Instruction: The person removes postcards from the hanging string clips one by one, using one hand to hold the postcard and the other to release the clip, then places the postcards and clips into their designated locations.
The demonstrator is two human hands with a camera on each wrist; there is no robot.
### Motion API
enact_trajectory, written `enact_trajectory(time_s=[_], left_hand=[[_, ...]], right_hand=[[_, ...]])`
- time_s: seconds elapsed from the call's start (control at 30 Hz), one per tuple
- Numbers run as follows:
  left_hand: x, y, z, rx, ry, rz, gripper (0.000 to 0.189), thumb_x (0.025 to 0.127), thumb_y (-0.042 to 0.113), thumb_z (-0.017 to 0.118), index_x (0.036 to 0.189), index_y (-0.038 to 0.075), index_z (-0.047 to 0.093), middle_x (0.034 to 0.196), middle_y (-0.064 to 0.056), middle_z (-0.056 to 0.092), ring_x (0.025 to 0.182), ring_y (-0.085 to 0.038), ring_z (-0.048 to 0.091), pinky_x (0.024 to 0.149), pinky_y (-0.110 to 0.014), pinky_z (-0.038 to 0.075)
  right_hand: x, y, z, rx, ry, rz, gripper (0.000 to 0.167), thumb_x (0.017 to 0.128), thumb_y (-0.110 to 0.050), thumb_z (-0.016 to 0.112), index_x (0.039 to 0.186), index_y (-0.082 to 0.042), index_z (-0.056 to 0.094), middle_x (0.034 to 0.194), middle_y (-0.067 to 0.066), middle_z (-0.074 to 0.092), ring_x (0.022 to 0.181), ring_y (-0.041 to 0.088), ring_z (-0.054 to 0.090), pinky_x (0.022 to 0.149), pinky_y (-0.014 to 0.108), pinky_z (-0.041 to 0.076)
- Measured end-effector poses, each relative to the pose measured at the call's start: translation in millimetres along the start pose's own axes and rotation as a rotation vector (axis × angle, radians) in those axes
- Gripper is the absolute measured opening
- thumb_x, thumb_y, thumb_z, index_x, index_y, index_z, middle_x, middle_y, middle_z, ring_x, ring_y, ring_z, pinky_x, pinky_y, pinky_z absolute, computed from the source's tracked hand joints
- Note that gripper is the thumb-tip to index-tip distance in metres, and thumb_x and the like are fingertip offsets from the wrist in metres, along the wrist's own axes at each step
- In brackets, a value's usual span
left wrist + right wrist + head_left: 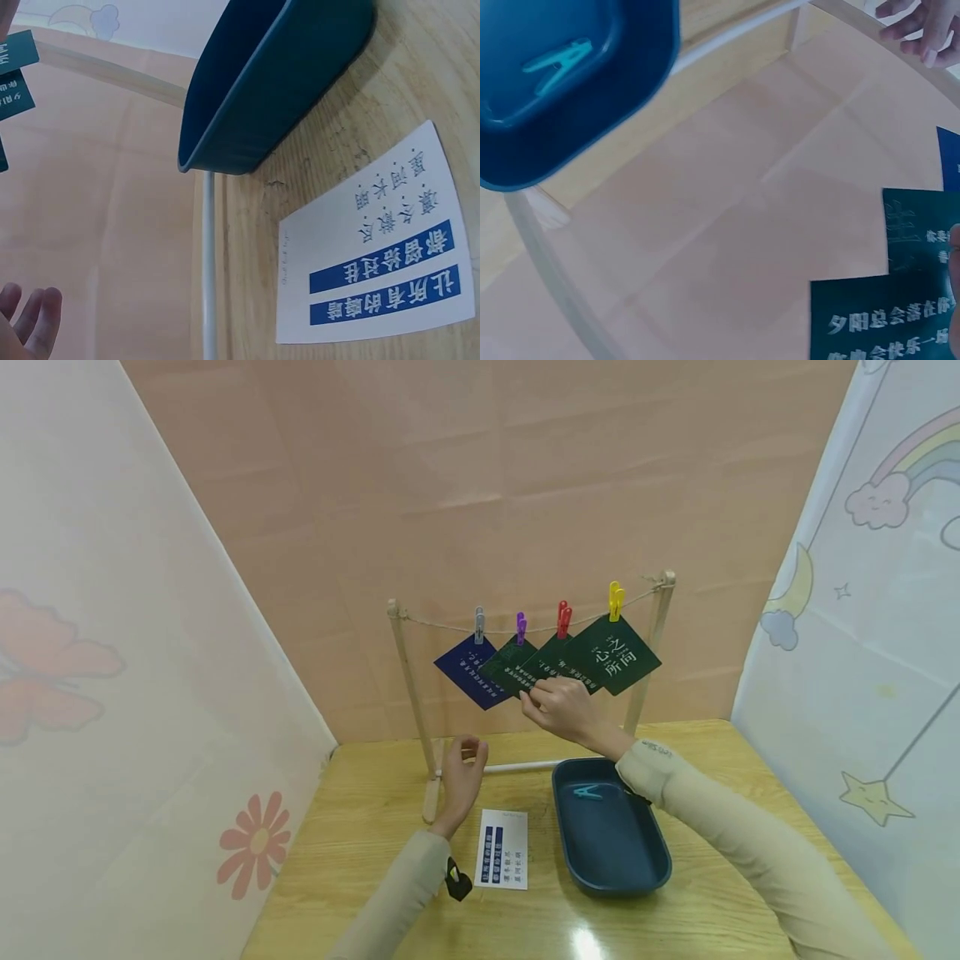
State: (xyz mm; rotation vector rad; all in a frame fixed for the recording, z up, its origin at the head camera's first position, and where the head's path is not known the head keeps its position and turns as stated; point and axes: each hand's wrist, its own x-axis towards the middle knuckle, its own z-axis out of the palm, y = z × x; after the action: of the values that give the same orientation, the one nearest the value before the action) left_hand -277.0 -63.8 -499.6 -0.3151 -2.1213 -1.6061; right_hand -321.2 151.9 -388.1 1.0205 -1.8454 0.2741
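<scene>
My right hand [564, 708], its fingers bent, is in front of the lower edges of the hanging cards. Whether it pinches a card is hidden. From a cord hang a blue card [474, 670] under a grey clothespin [479, 625], a dark green card [504, 664] under a purple one [521, 628], another green card [885, 322] under a red one [564, 620], and a larger-looking green card [626, 647] under a yellow one [616, 602]. My left hand [462, 777] hovers near the left post, fingers loosely bent, holding nothing.
A dark blue tray [656, 852] holds a teal clothespin [587, 792]. To its left, a white printed card [516, 835] lies on the wooden table [360, 860]. Wooden posts [411, 685] and a white bottom bar [525, 767] form the frame. Patterned side panels [150, 693] flank the table.
</scene>
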Motion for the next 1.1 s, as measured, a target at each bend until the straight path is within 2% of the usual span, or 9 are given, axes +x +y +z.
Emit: enact_trajectory(time_s=[0.23, 0.37, 0.57, 0.7, 0.87, 1.1], left_hand=[[5.9, 6.6, 2.3, -0.035, -0.008, 0.02, 0.026, 0.099, 0.016, 0.064, 0.11, -0.007, 0.058, 0.102, -0.015, 0.061, 0.092, -0.03, 0.064, 0.079, -0.04, 0.058], [8.4, 10.9, 3.4, -0.057, -0.003, 0.019, 0.024, 0.099, 0.015, 0.062, 0.112, -0.004, 0.057, 0.104, -0.015, 0.06, 0.093, -0.03, 0.064, 0.079, -0.04, 0.058], [14.3, 16.6, 7.2, -0.108, 0.013, 0.033, 0.026, 0.099, 0.012, 0.062, 0.117, -0.005, 0.053, 0.11, -0.023, 0.058, 0.094, -0.038, 0.065, 0.08, -0.049, 0.058], [17.2, 18.4, 8.2, -0.09, 0.003, 0.027, 0.026, 0.1, 0.014, 0.061, 0.118, -0.004, 0.052, 0.11, -0.021, 0.058, 0.094, -0.036, 0.065, 0.079, -0.045, 0.059], [19.9, 19.7, 7.1, -0.082, -0.005, 0.026, 0.028, 0.101, 0.018, 0.061, 0.118, -0.002, 0.052, 0.11, -0.018, 0.057, 0.095, -0.033, 0.065, 0.079, -0.044, 0.059], [25.1, 24.8, 5.1, -0.065, -0.007, 0.041, 0.03, 0.102, 0.018, 0.059, 0.118, -0.007, 0.051, 0.11, -0.019, 0.057, 0.095, -0.035, 0.065, 0.08, -0.046, 0.059]], right_hand=[[22.0, -3, -6, 0.018, 0.071, -0.016, 0.033, 0.089, -0.013, 0.06, 0.056, -0.01, 0.057, 0.054, 0.001, 0.056, 0.044, 0.012, 0.041, 0.04, 0.026, 0.034], [34.5, -6, -11, 0.025, 0.084, -0.018, 0.032, 0.093, -0.015, 0.057, 0.063, -0.007, 0.062, 0.06, 0.004, 0.06, 0.051, 0.016, 0.047, 0.046, 0.029, 0.041], [52.0, -3, -18, -0.008, 0.088, -0.029, 0.034, 0.097, -0.021, 0.052, 0.07, -0.004, 0.065, 0.068, 0.007, 0.064, 0.061, 0.023, 0.051, 0.055, 0.034, 0.045], [63.0, 1, -22, -0.025, 0.106, -0.047, 0.028, 0.094, -0.018, 0.057, 0.073, -0.003, 0.065, 0.073, 0.009, 0.065, 0.069, 0.027, 0.054, 0.063, 0.039, 0.048], [80.0, 3, -24, -0.025, 0.126, -0.08, 0.017, 0.09, -0.013, 0.062, 0.079, -0.001, 0.067, 0.082, 0.013, 0.064, 0.077, 0.031, 0.053, 0.07, 0.043, 0.046], [100.2, 1, -26, 0.011, 0.08, -0.067, 0.015, 0.092, -0.013, 0.062, 0.088, 0.0, 0.069, 0.091, 0.013, 0.061, 0.082, 0.03, 0.05, 0.074, 0.044, 0.044]])
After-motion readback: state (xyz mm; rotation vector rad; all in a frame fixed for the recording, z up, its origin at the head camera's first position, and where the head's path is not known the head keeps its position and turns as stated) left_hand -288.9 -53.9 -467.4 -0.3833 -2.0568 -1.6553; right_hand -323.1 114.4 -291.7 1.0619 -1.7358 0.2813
